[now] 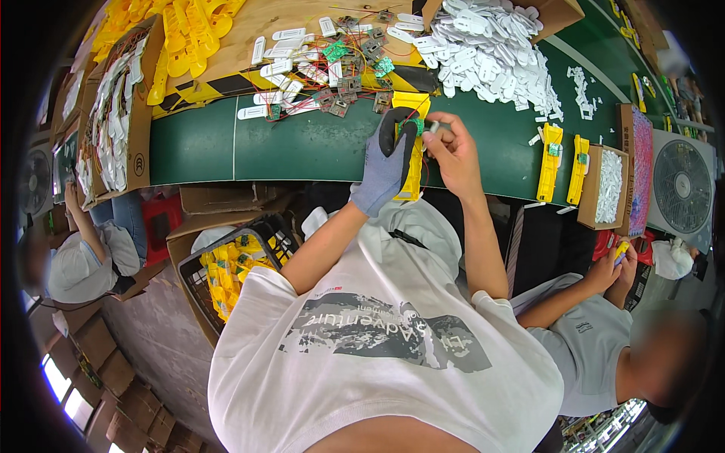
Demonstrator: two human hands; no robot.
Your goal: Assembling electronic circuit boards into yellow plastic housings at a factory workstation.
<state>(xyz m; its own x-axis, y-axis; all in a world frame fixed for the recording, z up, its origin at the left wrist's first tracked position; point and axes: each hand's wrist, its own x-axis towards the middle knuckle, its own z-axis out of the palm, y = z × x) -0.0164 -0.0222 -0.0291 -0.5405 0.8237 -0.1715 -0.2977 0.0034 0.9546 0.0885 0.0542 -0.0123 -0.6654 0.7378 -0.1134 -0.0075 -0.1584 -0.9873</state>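
Note:
My left hand (pixel 383 167), in a grey-blue glove with dark fingertips, is closed around a long yellow plastic housing (pixel 412 181) at the table's near edge. A small green circuit board (pixel 414 123) with thin red wire shows by the upper part of the housing, partly covered by the gloved fingers. Bare and close beside it, my right hand (pixel 459 162) pinches a small silvery cylindrical part (pixel 433 127) between thumb and finger. Whether that part touches the housing I cannot tell.
Wired boards and white plastic pieces (pixel 283 64) lie ahead on the green table (pixel 302 143). Right of them spreads a white heap (pixel 483 53). Two yellow housings (pixel 550 162) rest at right. A black crate (pixel 283 245) stands low left; a co-worker (pixel 581 340) sits right.

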